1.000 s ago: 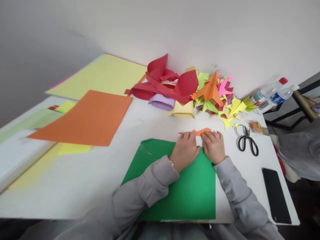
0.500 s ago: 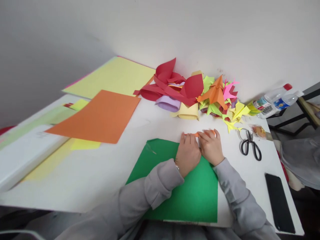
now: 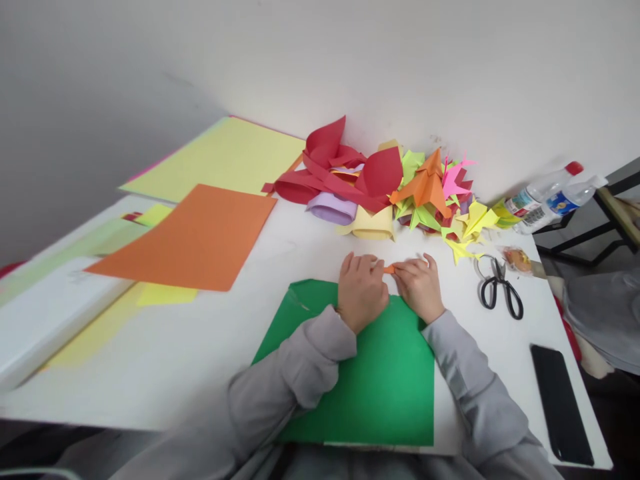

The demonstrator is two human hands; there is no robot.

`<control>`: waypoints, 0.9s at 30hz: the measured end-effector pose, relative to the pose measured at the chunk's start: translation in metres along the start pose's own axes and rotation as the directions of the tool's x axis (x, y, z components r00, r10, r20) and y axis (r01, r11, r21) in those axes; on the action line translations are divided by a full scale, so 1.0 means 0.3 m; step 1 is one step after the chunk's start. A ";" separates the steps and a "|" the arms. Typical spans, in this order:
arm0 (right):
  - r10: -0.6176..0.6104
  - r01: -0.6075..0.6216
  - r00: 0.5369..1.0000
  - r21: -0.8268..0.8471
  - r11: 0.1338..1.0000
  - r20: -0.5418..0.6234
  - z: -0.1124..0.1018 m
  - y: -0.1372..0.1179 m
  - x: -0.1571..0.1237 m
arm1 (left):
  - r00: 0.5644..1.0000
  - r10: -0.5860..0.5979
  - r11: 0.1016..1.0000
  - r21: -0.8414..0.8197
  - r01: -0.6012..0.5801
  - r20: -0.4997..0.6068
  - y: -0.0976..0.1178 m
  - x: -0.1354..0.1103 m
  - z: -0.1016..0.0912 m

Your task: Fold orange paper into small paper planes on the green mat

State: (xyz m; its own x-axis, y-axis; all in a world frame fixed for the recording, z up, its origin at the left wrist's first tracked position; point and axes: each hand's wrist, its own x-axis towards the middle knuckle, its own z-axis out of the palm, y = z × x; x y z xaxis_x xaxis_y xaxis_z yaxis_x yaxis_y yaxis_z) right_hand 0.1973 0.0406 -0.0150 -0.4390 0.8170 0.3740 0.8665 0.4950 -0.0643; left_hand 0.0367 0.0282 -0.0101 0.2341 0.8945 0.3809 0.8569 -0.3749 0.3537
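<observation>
Between my two hands is a narrow orange paper strip [image 3: 389,270], mostly hidden by my fingers. My left hand [image 3: 363,291] is closed on its left part, the fingers bent over it. On the other side my right hand [image 3: 419,288] pinches the strip with thumb and fingertips. Both hands are over the far edge of a green paper sheet [image 3: 380,373], which lies on the white table [image 3: 200,360] in front of me.
Left lie a large orange sheet [image 3: 195,237], a pale yellow sheet [image 3: 225,157] and a white box [image 3: 60,313]. Behind my hands are red paper shapes [image 3: 325,177] and folded paper pieces [image 3: 427,183]. Scissors [image 3: 501,290], a phone [image 3: 561,403] and two bottles [image 3: 545,193] are right.
My left hand has slid a little to the left along the orange strip, so a short piece shows between the hands. The right hand has barely moved.
</observation>
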 end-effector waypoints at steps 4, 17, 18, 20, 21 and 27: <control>-0.079 0.079 0.997 -0.024 0.997 -0.013 0.020 0.010 0.009 | 0.999 -0.045 0.997 -0.070 0.046 0.008 -0.066 0.037 0.022; -0.080 0.075 0.995 -0.080 0.994 -0.061 0.013 -0.002 0.003 | 0.895 0.431 0.902 -0.098 -0.421 0.117 -0.112 0.078 0.013; -0.064 0.058 0.995 -0.091 0.994 -0.075 0.004 -0.004 0.002 | 0.913 0.403 0.903 -0.185 -0.387 0.057 -0.110 0.077 0.010; -0.020 0.013 0.992 -0.061 0.998 -0.127 -0.021 -0.013 -0.003 | 0.961 0.261 0.852 -0.445 -0.275 -0.094 -0.103 0.077 0.000; 0.011 -0.012 0.987 -0.006 1.000 -0.161 -0.035 -0.022 -0.006 | 0.978 0.157 0.775 -0.596 -0.209 -0.139 -0.100 0.078 -0.006; 0.378 -0.291 0.921 0.817 0.498 0.098 -0.106 -0.138 -0.019 | 0.974 -0.001 0.080 -0.971 0.224 0.225 -0.094 0.081 -0.031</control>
State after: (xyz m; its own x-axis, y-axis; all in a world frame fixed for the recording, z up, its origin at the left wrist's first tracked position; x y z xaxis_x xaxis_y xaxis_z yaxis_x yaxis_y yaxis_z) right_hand 0.1714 0.0060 0.0151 -0.1004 0.9682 0.2290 0.3650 0.2500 -0.8968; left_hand 0.0139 0.0582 -0.0029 0.3304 0.9268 0.1784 -0.3248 -0.0658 0.9435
